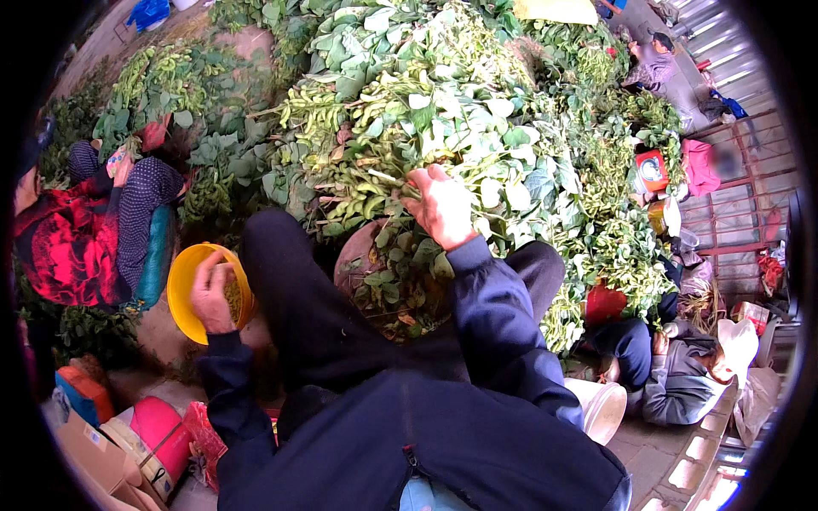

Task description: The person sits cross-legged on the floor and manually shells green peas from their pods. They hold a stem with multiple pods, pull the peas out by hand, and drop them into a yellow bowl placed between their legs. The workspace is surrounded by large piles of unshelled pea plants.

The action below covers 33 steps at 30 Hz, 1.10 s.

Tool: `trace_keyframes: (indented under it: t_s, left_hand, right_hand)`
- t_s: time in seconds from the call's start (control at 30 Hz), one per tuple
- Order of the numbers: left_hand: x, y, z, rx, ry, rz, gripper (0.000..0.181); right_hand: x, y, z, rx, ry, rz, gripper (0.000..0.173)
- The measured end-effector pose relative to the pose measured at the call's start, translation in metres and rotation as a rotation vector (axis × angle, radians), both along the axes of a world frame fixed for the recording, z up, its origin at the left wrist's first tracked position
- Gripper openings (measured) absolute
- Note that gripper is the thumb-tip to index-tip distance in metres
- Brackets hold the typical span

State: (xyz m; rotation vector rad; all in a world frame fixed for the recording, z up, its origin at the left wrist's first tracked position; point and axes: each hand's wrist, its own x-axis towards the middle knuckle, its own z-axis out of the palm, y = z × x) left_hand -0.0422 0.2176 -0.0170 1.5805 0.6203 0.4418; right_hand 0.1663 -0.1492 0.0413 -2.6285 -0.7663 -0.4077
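A large heap of green soybean plants (383, 108) with leaves and pods lies before me. My right hand (441, 203) is at the heap's near edge, its fingers curled around a pale plant stem (385, 177) beside clusters of green pods (364, 205). My left hand (213, 290) is over the mouth of a yellow bucket (185, 319), its fingers partly bent; whether they hold anything cannot be seen. Loose green pods (234, 297) lie inside the bucket. Between my knees, leafy pieces (383, 287) lie on the ground.
A person in red and black (70, 243) sits at the left; others sit along the heap's right side, one in a white hat (738, 348). A white bucket (604, 409) stands by my right elbow. A cardboard box (96, 453) and a pink container (160, 428) are at the lower left.
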Motion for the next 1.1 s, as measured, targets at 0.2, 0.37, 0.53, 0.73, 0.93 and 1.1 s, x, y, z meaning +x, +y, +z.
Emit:
trace_keyframes:
  t_s: [0.2, 0.37, 0.53, 0.73, 0.93, 1.1]
  left_hand:
    - [0.038, -0.155, 0.07, -0.312, -0.104, -0.661, 0.022]
    - [0.067, -0.25, 0.063, -0.51, -0.159, -0.899, 0.032]
    - [0.092, -0.287, 0.07, -0.818, -0.141, -0.862, 0.039]
    - [0.095, -0.265, 0.062, -0.671, 0.089, -0.732, 0.045]
    - [0.094, -0.264, 0.023, -0.855, 0.065, -0.701, 0.029]
    - [0.093, -0.261, 0.029, -0.889, 0.029, -0.752, 0.023]
  right_hand:
    - [-0.002, -0.021, 0.025, 0.385, 0.409, -0.056, 0.012]
    - [-0.038, -0.059, 0.078, 0.944, 0.701, -0.114, 0.009]
    - [-0.092, -0.064, 0.11, 0.967, 0.458, -0.077, 0.01]
    - [-0.125, -0.063, 0.065, 0.736, 0.383, -0.156, 0.015]
    - [-0.136, -0.055, 0.012, 0.913, 0.581, -0.25, 0.016]
    - [-0.147, -0.053, -0.007, 0.909, 0.569, -0.293, 0.015]
